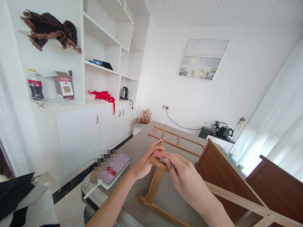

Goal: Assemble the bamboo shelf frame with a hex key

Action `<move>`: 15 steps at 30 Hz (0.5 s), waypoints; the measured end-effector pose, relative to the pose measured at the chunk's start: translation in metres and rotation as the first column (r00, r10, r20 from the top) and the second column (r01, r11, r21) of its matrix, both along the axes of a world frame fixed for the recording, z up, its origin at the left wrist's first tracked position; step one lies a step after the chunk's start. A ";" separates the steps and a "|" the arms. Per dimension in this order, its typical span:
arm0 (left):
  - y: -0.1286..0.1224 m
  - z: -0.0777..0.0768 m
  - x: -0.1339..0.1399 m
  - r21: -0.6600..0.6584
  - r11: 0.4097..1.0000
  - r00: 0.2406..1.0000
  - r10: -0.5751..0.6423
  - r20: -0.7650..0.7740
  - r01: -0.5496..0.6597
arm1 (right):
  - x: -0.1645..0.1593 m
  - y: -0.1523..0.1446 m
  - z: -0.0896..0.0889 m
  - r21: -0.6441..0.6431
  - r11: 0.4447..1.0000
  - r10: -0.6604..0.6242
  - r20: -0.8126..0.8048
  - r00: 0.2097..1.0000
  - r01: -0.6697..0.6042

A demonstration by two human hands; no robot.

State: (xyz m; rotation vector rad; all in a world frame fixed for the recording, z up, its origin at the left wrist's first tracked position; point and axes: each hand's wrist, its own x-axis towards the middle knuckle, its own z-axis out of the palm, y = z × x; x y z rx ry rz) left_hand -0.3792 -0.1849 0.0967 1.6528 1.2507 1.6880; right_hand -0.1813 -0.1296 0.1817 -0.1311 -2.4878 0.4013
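Observation:
Over the table, my left hand [147,159] is closed around part of a light wooden frame [158,181], near its upper corner. A thin wooden strip [163,135] rises past the left fingertips. My right hand [183,171] grips the same corner from the right, thumb and fingers pinched together. Whether a small part sits between those fingers is hidden. A round hole or fastener shows on the near face of the frame's top bar. Beyond the hands, a second ladder-like wooden frame [179,141] lies flat on the table.
The grey table [132,205] carries a tablet-like device [115,170] on the left. Brown wooden panels [224,171] stand on the right, with a long wooden rail [239,199] in front. White shelves [101,34] line the left wall. A kettle [226,130] stands on a far-right cabinet.

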 end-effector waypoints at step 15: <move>0.014 0.065 -0.068 -0.071 0.964 0.950 0.238 -0.201 -0.257 | -0.005 -0.001 -0.008 0.081 0.997 -0.001 -0.050 0.999 0.005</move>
